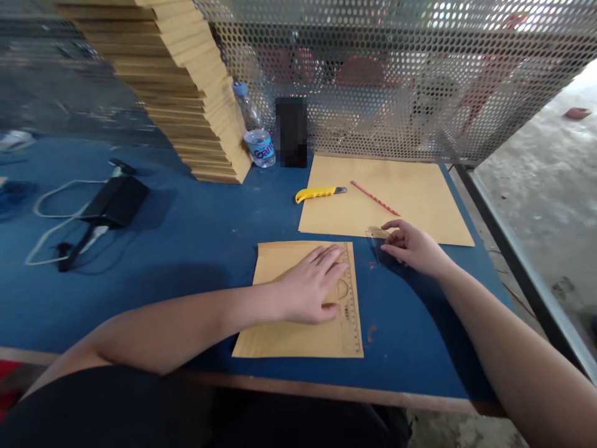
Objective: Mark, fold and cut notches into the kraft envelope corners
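Head view, blue worktop (186, 249). At lower centre we see the left hand (310, 289) lying flat, fingers spread and pressed down, on a clear ruler (351, 314) that runs along the right edge of a small kraft sheet (284, 336). Just right of it, the right hand (413, 246) rests on the worktop with its fingertips closed in a light pinch on a small clear plastic piece (377, 233) at the lower edge of a larger kraft sheet (387, 193). On that larger sheet lies a red pencil (373, 197); a yellow utility knife (319, 193) sits just beside its left edge, blade end toward the paper.

Risks, as we judge them: the ruler could skate on the smooth paper if the left hand's pressure eases — any line along it would then run crooked. The knife's blade end appears exposed and lies near the right hand's reach.

Legible writing is scant. The bottle (256, 134) at upper centre, standing against a leaning stack of kraft sheets (196, 81), bears a blue label — too blurred for us to read with confidence.
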Available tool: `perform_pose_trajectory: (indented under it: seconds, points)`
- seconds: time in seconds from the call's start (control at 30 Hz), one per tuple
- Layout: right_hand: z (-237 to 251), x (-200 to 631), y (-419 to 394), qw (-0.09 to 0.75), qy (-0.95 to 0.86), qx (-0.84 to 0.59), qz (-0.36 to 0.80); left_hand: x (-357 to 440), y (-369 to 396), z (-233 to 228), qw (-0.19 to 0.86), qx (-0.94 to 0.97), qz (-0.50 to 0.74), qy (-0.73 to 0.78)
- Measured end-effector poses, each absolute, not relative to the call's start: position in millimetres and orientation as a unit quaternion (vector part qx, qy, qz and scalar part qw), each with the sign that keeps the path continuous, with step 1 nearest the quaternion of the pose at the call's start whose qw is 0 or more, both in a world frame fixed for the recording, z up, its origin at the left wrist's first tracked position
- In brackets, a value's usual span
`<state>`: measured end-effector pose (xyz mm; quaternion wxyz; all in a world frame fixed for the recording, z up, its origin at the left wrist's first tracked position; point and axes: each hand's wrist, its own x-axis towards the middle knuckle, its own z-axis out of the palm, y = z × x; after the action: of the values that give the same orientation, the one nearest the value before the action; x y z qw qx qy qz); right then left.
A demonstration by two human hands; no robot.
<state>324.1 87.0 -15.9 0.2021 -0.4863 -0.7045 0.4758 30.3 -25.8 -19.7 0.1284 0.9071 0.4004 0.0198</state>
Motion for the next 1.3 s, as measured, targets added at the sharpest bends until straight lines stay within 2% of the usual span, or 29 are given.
perform_pose_trajectory:
  seconds: [1.3]
  points:
    - [-12.3, 322.2, 84.1, 0.187, -0.722, -0.491, 0.451, 32.4, -27.4, -17.2, 0.161, 0.900, -0.022, 0.405]
